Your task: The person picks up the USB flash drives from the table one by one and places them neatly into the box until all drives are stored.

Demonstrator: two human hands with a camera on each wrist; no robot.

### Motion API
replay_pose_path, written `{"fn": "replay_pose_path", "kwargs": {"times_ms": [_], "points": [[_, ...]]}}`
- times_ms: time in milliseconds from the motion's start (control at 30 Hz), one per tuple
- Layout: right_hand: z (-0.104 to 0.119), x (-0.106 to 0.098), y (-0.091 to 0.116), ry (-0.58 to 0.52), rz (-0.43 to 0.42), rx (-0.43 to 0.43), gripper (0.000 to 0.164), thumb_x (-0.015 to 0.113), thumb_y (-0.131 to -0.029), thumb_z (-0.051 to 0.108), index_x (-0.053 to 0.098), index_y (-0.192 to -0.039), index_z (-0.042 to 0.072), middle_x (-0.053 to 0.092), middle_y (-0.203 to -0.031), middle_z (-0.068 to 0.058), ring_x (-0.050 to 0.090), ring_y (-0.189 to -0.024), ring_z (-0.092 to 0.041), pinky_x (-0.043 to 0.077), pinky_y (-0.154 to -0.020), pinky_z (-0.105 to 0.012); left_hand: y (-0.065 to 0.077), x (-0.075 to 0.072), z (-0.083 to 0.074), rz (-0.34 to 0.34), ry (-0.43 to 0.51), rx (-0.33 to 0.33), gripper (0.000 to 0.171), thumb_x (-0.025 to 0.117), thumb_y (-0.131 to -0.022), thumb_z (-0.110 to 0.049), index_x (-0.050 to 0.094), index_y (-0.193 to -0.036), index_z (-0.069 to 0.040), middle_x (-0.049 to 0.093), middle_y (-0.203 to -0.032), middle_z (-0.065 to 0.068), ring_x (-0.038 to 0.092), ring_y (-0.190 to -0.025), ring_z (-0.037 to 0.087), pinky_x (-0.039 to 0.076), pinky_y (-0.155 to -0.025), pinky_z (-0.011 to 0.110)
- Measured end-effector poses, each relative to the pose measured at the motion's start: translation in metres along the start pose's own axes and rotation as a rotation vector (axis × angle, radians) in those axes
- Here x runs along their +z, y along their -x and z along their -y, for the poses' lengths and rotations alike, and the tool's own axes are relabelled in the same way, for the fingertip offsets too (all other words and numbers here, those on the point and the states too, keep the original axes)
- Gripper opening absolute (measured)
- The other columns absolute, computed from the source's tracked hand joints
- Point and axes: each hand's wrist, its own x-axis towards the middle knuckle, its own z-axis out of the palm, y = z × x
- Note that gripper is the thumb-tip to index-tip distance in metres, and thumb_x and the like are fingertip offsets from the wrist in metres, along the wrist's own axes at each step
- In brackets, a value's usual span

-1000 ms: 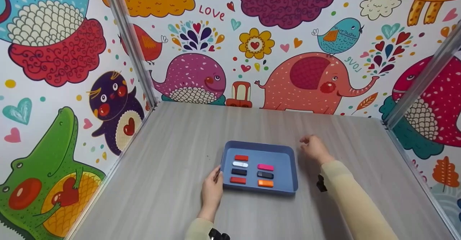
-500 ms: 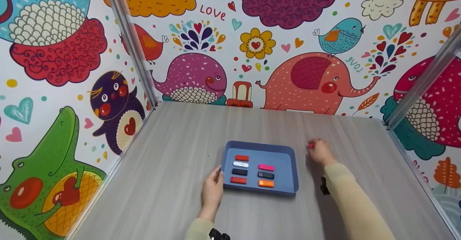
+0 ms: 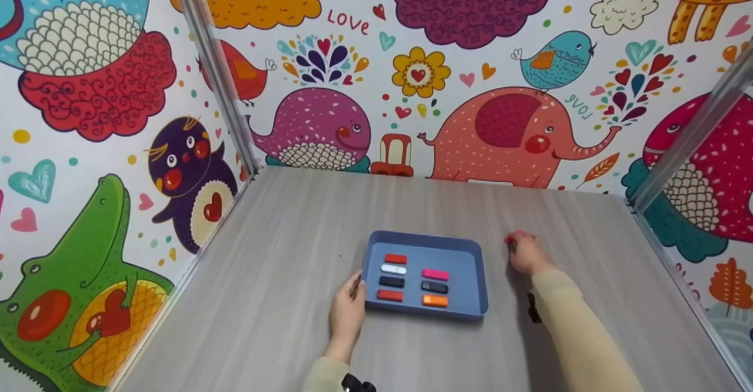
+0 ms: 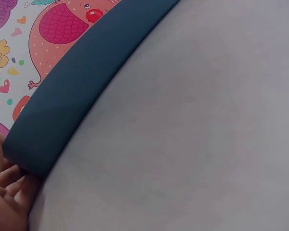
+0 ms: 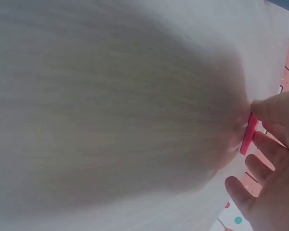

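Observation:
A shallow blue tray (image 3: 466,268) lies on the table, holding several USB flash drives in two columns. On its left are a red drive (image 3: 395,258), a white drive (image 3: 393,269), a black drive (image 3: 391,282) and another red drive (image 3: 389,295). To the right sit a pink drive (image 3: 435,274), a second black drive (image 3: 435,287) and an orange drive (image 3: 435,301). My left hand (image 3: 347,309) grips the tray's left wall, its curled fingers against the outside in the left wrist view. Right of the tray, my right hand (image 3: 529,253) pinches a pinkish-red flash drive (image 5: 249,134) low over the table.
The wood-grain table (image 3: 282,233) extends around the tray on all sides. Cartoon-printed panels (image 3: 470,127) rise at the back, left and right, with metal corner posts (image 3: 215,74) between them.
My right hand has shifted slightly right and toward me. The pinkish-red drive now shows at its fingertips, unseen one second ago. The left hand and tray have stayed put.

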Motion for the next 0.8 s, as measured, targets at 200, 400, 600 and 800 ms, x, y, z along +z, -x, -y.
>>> {"fn": "replay_pose_path", "kwargs": {"times_ms": [200, 400, 600, 800], "points": [[-0.0033, 0.0005, 0.0030, 0.076, -0.045, -0.059, 0.040, 0.050, -0.090, -0.015, 0.061, -0.129, -0.011, 0.056, -0.135, -0.035, 0.045, -0.129, -0.052, 0.041, -0.111, -0.065, 0.0000, 0.0003, -0.0007, -0.004, -0.010, -0.007, 0.034, 0.061, -0.103, -0.013, 0.067, -0.135, -0.003, 0.068, -0.136, 0.020, 0.065, -0.127, 0.032, 0.055, -0.105, 0.045], [-0.0045, -0.0005, 0.0062, 0.175, -0.120, -0.099, 0.029, 0.054, -0.094, -0.014, 0.073, -0.114, -0.006, 0.064, -0.120, -0.029, 0.054, -0.115, -0.047, 0.051, -0.096, -0.064, 0.0001, 0.0000, -0.0003, -0.008, -0.017, -0.002, 0.033, 0.061, -0.103, -0.013, 0.068, -0.134, -0.003, 0.068, -0.136, 0.020, 0.065, -0.127, 0.032, 0.055, -0.105, 0.046], [-0.0061, -0.0004, 0.0086, 0.188, -0.161, -0.110, 0.022, 0.058, -0.092, -0.015, 0.076, -0.100, -0.006, 0.067, -0.109, -0.027, 0.061, -0.106, -0.047, 0.053, -0.094, -0.059, 0.0007, 0.0002, -0.0009, 0.000, -0.005, -0.015, 0.034, 0.061, -0.103, -0.013, 0.067, -0.135, -0.003, 0.067, -0.137, 0.019, 0.065, -0.128, 0.032, 0.055, -0.106, 0.046], [-0.0097, 0.0033, 0.0090, 0.072, -0.202, -0.071, 0.020, 0.057, -0.090, -0.010, 0.075, -0.099, -0.008, 0.066, -0.110, -0.029, 0.063, -0.107, -0.049, 0.052, -0.097, -0.060, 0.0004, 0.0001, -0.0014, -0.004, -0.017, -0.027, 0.035, 0.061, -0.103, -0.015, 0.066, -0.136, -0.004, 0.067, -0.138, 0.019, 0.064, -0.129, 0.032, 0.054, -0.106, 0.046]]}}
